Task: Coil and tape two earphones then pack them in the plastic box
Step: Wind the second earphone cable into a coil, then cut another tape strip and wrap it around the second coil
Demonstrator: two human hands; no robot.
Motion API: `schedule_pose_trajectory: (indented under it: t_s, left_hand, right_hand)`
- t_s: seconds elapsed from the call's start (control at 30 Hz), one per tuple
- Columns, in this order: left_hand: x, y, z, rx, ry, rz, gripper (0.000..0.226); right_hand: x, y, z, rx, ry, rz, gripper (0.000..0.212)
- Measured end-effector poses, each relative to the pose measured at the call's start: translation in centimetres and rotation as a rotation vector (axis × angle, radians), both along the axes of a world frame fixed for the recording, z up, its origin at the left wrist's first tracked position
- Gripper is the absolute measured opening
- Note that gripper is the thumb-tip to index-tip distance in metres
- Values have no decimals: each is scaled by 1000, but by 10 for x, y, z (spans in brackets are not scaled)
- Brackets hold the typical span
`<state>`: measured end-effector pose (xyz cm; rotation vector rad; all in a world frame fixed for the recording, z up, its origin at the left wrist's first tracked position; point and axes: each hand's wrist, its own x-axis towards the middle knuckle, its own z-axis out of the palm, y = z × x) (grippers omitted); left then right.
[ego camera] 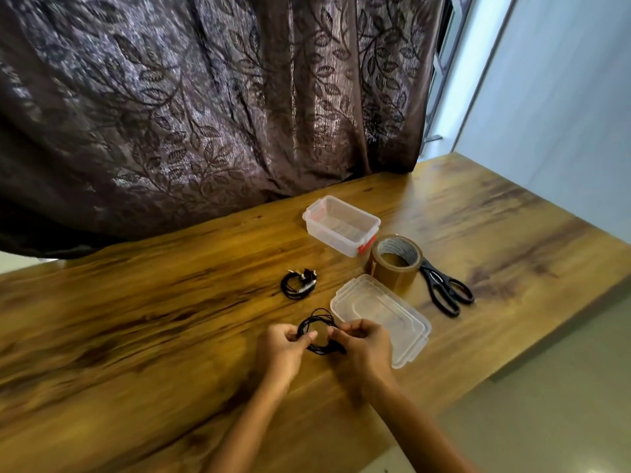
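Note:
A black earphone (pixel 316 323) is wound into a loose coil above the wooden table. My left hand (pixel 285 346) pinches the coil's left side and my right hand (pixel 363 344) pinches its right side. A second black earphone (pixel 296 283) lies coiled on the table farther back, untouched. The clear plastic box (pixel 341 225) stands open behind it. Its clear lid (pixel 382 315) lies flat just right of my right hand. A roll of brown tape (pixel 396 264) stands between box and lid.
Black scissors (pixel 444 290) lie right of the tape roll. The wooden table (pixel 153 319) ends at the right, with floor below it. A dark patterned curtain (pixel 205 97) hangs along the table's back edge.

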<state>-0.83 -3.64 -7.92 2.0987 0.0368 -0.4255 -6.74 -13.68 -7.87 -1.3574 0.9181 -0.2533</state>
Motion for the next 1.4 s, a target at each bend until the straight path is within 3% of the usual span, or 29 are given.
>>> schedule_pose_trajectory:
  t_s: [0.17, 0.4, 0.53, 0.8, 1.03, 1.23, 1.33, 1.4]
  left_hand:
    - [-2, 2, -3, 233, -76, -6, 29]
    - [-1, 3, -9, 327, -146, -23, 32]
    - [2, 3, -10, 319, -154, -24, 35]
    - [1, 5, -9, 320, -216, -3, 25]
    - [-2, -3, 2, 231, -317, -13, 14]
    - [-6, -27, 19, 123, -430, -104, 9]
    - [-7, -41, 27, 83, -445, -134, 8]
    - [-6, -50, 31, 56, -442, -137, 7]
  right_hand:
    - [-1, 6, -13, -238, 108, 80, 12]
    - [-7, 11, -19, -460, 94, 176, 7]
    - [-10, 9, -20, -476, 47, 194, 19]
    - [-13, 4, -20, -472, 24, 181, 11]
    - [-17, -4, -5, -535, -52, 151, 21]
    - [-15, -35, 18, -719, -101, 90, 22]
    - [-4, -71, 22, -909, -57, 138, 5]
    - [7, -96, 22, -1038, 14, 208, 18]
